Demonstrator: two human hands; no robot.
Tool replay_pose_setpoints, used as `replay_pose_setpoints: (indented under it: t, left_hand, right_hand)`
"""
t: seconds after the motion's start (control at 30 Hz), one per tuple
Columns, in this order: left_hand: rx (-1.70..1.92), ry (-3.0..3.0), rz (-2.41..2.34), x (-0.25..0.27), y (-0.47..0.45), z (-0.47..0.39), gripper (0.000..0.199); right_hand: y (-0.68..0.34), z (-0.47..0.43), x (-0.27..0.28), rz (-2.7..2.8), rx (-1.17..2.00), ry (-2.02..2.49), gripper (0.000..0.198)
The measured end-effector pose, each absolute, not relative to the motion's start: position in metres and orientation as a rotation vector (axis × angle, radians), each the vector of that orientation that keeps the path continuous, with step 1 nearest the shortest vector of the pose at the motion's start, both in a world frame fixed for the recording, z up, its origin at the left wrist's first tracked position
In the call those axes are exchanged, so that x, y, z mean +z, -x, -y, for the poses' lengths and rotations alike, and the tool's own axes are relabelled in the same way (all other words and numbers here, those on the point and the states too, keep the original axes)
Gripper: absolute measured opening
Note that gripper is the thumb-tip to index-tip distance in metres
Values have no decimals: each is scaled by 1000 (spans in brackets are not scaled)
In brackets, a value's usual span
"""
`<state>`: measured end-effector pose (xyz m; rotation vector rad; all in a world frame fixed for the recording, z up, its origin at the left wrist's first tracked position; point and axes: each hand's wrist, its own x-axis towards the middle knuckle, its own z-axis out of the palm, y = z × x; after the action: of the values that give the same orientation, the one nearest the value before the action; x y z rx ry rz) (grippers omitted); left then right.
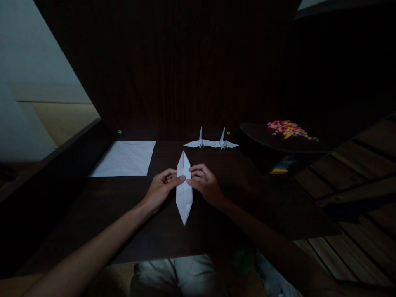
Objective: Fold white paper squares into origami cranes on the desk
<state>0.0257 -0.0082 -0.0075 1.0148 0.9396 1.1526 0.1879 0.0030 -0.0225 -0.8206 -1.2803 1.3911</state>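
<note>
A long strip of folded white paper [184, 198], pointed at both ends, stands lengthwise in front of me above the dark tabletop. My left hand [163, 183] pinches its left edge, thumb on the near face and fingers behind. On the opposite edge my right hand [204, 181] grips it the same way, its thumb tip on the paper and its forefinger at the edge. Beyond the hands, two joined origami cranes [212, 143] rest at the back of the table. To the left lies a flat, creased white sheet of paper [126, 159].
A dark tabletop [123, 231] runs under my arms, with a raised side board [55, 165] at left and a tall panel [170, 74] behind. On a low curved shelf [253, 131] at right sits a pile of small colourful pieces [289, 128]. Wooden slats [349, 167] show farther right.
</note>
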Motion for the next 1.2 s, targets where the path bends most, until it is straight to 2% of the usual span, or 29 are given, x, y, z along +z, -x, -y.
replay_pose_setpoints:
  t: [0.1, 0.23, 0.37, 0.43, 0.6, 0.83, 1.2]
  left_hand:
    - [1209, -1074, -964, -9, -26, 7, 34]
    - [1258, -1103, -959, -10, -24, 6, 52]
    - [1269, -1230, -1036, -11, -21, 4, 23]
    - [1244, -1240, -1072, -12, -20, 3, 16]
    - [1181, -1051, -920, -7, -18, 4, 32]
    - [1128, -977, -810, 0, -18, 9, 46]
    - [1110, -942, -781, 2, -18, 10, 46]
  right_hand:
    - [-189, -3, -23, 1334, 1365, 883, 15]
    - [-191, -6, -19, 1349, 1326, 950, 12]
    - [-194, -9, -18, 1384, 1342, 923, 9]
    - [-197, -10, -20, 1372, 1411, 871, 12]
    - [-201, -12, -26, 1302, 1602, 679, 28]
    - [-202, -12, -25, 1309, 1616, 669, 34]
    - [-203, -13, -26, 1262, 1666, 626, 35]
